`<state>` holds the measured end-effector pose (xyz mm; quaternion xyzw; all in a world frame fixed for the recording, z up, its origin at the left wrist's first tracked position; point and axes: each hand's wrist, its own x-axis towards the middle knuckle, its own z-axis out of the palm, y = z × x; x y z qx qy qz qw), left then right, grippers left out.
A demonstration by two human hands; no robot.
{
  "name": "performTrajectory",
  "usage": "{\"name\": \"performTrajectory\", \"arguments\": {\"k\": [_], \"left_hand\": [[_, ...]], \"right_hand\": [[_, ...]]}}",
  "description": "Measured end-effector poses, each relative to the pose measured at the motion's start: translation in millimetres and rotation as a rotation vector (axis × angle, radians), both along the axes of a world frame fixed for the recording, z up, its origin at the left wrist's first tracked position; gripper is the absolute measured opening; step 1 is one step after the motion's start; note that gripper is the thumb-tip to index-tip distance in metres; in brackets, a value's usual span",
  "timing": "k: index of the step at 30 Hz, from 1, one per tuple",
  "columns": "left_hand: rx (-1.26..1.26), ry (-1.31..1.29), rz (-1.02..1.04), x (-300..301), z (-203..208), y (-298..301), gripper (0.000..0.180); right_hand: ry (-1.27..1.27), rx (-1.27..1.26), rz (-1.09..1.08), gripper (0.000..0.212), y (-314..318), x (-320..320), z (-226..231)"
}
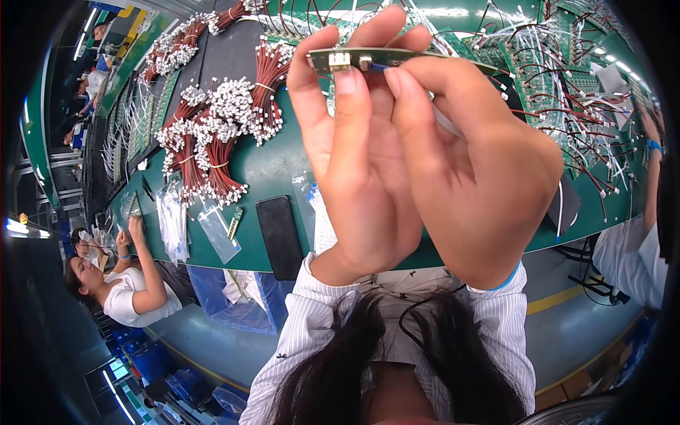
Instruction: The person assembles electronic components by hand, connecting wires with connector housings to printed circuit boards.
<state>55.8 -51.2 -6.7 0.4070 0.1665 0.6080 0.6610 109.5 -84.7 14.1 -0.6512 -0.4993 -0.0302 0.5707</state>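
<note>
Circuit board raised over the green table, beyond and right of the phone, seen nearly edge-on. Left hand grips its left part, thumb on the near side, fingers behind. Right hand: thumb and forefinger closed at the board's near side; whether a small part sits between them, cannot tell.

Phone's near end lies at the table's front edge. Past its far end, a stretch of green surface reaches to the cable bundles. Wired boards crowd the table well right of the phone.

Containers: left of the phone, a clear bag; small board strip inside or on top, unclear which. Below the phone, past the edge, a blue plastic liner holds white crumpled sheets.
</note>
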Motion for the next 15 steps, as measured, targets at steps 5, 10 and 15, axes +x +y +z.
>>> {"name": "performTrajectory", "arguments": {"k": [5, 10, 15], "left_hand": [[0.024, 0.021, 0.019, -1.0, 0.5, 1.5, 0.027], [0.047, 0.042, 0.042, -1.3, -0.2, 1.9, 0.027], [0.073, 0.062, 0.064, 1.0, -0.3, 1.5, 0.027]], "right_hand": [[0.017, 0.061, 0.026, 0.005, 1.9, 0.9, -2.4], [0.033, 0.122, 0.055, 0.005, 1.6, 5.6, -6.8], [0.049, 0.185, 0.083, 0.005, 5.4, 4.1, -7.8]]}}
